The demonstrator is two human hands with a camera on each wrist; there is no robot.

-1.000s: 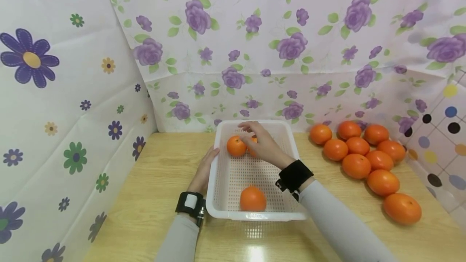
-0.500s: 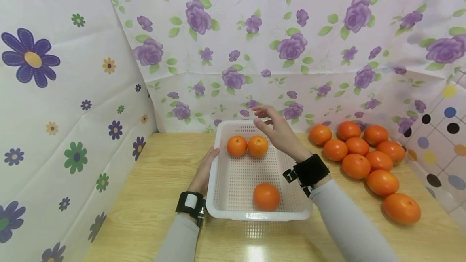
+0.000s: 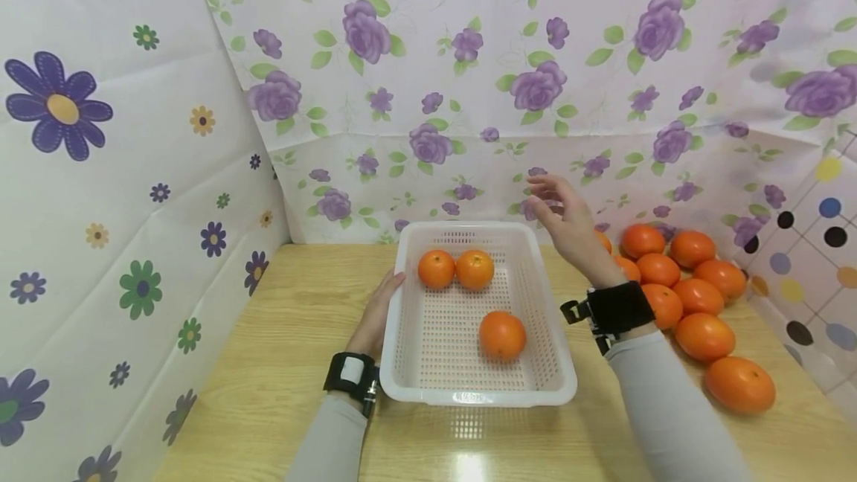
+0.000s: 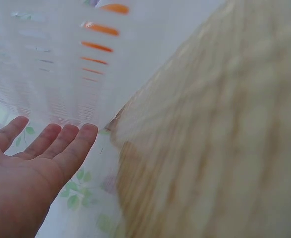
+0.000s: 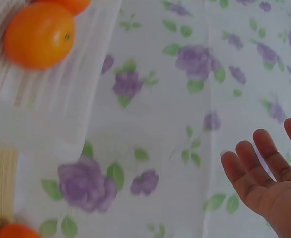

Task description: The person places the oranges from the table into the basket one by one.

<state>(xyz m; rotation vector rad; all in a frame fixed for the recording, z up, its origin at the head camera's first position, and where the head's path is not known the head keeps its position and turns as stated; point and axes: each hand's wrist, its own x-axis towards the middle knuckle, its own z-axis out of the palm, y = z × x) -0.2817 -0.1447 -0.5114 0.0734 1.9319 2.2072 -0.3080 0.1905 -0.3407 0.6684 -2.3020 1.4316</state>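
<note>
A white plastic basket (image 3: 469,397) with holes in its floor and walls holds 3 oranges. Two of them, the left orange (image 3: 436,269) and its neighbour (image 3: 474,270), lie side by side at the back; a loose orange (image 3: 502,335) is right of the middle. My left hand (image 3: 376,315) is at the basket's left side, its fingers straight against the outer wall (image 4: 51,84) in the left wrist view. Beyond the basket's back right corner, my right hand (image 3: 569,222) is in the air with loosely bent fingers and nothing in them, partly covering the nearest oranges outside.
Several oranges (image 3: 698,296) lie grouped on the right of the wooden table (image 3: 294,363), one standing nearer the front (image 3: 739,385). A flowered cloth (image 3: 428,58) hangs behind, with further patterned sheets on the left and right.
My right hand has moved from above the back oranges to the right, out past the basket. The loose orange has rolled right and then backward. My left hand has stayed in place.
</note>
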